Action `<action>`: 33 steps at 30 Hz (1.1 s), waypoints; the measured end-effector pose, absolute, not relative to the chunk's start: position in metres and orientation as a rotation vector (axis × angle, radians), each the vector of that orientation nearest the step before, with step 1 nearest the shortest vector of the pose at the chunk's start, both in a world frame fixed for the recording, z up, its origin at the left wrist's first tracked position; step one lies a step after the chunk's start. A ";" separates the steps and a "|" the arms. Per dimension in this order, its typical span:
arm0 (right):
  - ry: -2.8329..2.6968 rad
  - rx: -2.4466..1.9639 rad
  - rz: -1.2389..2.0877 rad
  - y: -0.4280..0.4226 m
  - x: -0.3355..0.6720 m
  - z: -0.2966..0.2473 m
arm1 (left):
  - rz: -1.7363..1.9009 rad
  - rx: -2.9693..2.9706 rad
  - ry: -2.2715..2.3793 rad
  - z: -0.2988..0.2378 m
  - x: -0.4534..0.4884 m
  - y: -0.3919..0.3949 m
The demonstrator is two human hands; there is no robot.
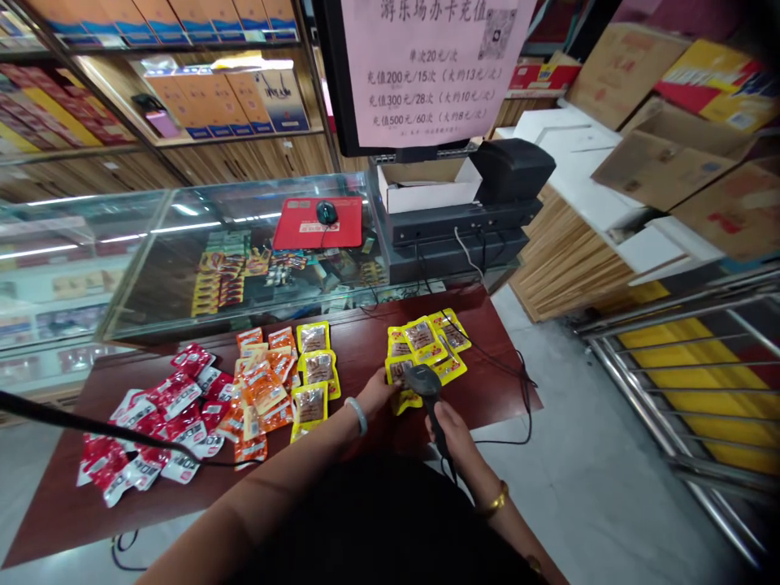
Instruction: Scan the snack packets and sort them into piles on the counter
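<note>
My right hand (452,429) is wrapped round the handle of a black barcode scanner (425,382), its head over the near side of a pile of yellow snack packets (426,340). My left hand (379,392) pinches the edge of a yellow snack packet (399,372) just left of the scanner head. More yellow packets (312,405) lie in a column left of my left wrist. Beside them are a heap of orange packets (266,390) and a heap of red and white packets (167,414). All rest on a dark red tabletop (359,345).
A glass display counter (176,276) stands behind the table, with a mouse (327,212) on a red mat (292,223). A monitor back with a pink sign (426,106) rises above a cash drawer (451,227). The scanner's cable (529,406) loops right. Cardboard boxes (676,154) and a metal railing (639,414) stand right.
</note>
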State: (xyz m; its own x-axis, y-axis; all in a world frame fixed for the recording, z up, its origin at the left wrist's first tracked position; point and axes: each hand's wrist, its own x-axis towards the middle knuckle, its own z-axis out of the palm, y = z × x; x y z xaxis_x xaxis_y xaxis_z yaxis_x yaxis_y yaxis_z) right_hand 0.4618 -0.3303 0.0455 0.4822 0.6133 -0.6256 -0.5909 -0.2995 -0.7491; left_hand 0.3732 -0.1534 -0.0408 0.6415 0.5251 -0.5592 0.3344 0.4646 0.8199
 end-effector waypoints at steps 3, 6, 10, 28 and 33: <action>-0.044 -1.476 1.201 -0.332 0.461 0.046 | 0.190 1.198 0.946 -0.042 0.372 -0.159; -0.092 -1.482 1.241 -0.329 0.457 0.049 | 0.242 1.289 0.981 -0.037 0.354 -0.150; -0.131 -1.476 1.327 -0.317 0.447 0.050 | 0.178 1.638 1.203 -0.013 0.299 -0.128; -0.392 -1.443 1.575 -0.285 0.411 0.035 | 0.093 1.148 1.444 -0.009 0.178 -0.135; -0.431 -1.408 1.599 -0.287 0.415 0.045 | 0.247 0.772 1.153 -0.008 0.202 -0.144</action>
